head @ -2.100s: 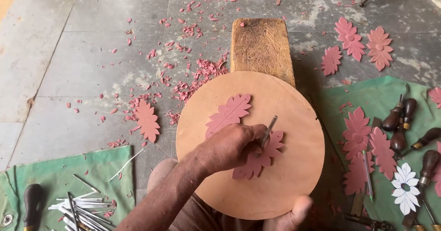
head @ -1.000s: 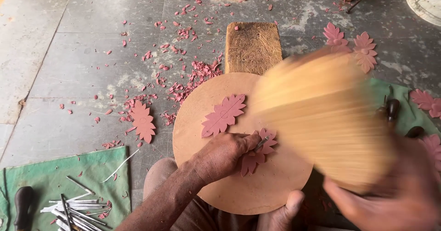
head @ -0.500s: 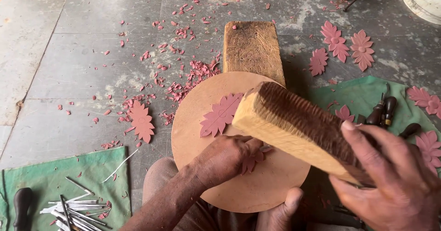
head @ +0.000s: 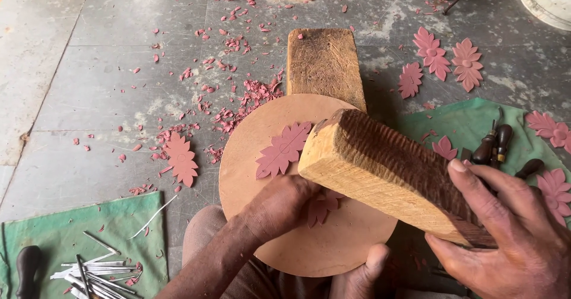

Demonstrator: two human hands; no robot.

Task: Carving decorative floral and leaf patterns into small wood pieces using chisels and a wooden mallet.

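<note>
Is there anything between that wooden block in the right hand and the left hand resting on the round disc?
Nothing visible. The wooden block in the right hand hangs just above the left hand, which covers a reddish leaf piece on the round disc.

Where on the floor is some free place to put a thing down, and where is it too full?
Free: the grey floor at far left, between the scattered pink chips and the left green cloth. Crowded: the round board under the left hand, the right green cloth full of tools beside the right hand gripping the wooden block.
</note>
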